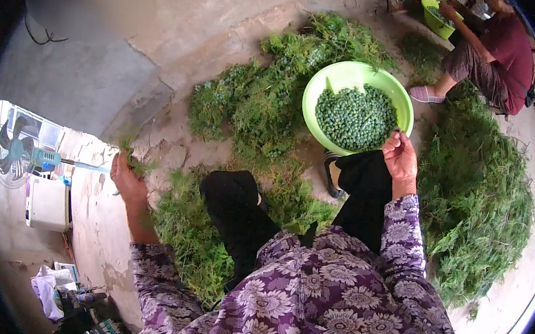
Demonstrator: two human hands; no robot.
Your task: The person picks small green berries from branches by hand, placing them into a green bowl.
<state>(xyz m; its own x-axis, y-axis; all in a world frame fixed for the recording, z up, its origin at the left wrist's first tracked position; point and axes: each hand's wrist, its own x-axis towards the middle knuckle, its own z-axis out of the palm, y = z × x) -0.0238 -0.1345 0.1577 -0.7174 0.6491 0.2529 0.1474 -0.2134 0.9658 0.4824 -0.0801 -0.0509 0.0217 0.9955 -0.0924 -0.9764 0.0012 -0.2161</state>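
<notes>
A green basin (pixel 315 86) filled with small blue-green berries (pixel 354 116) stands on the floor between piles of leafy green branches (pixel 266 98). Over the basin's near right rim, my right hand (pixel 400 153) has its fingertips pinched together on something small and dark that I cannot make out. Off to the left, my left hand (pixel 129 178) is raised with its fingers closed around a green sprig (pixel 135 156), partly blurred. More cut greenery (pixel 192 243) lies on the floor around my legs.
A person (pixel 506 54) sits at the upper right with a smaller green basin (pixel 439 22). A large heap of branches (pixel 479 196) lies on the right. On the left are a fan (pixel 16 147), a white box (pixel 49 203) and assorted items at the lower left.
</notes>
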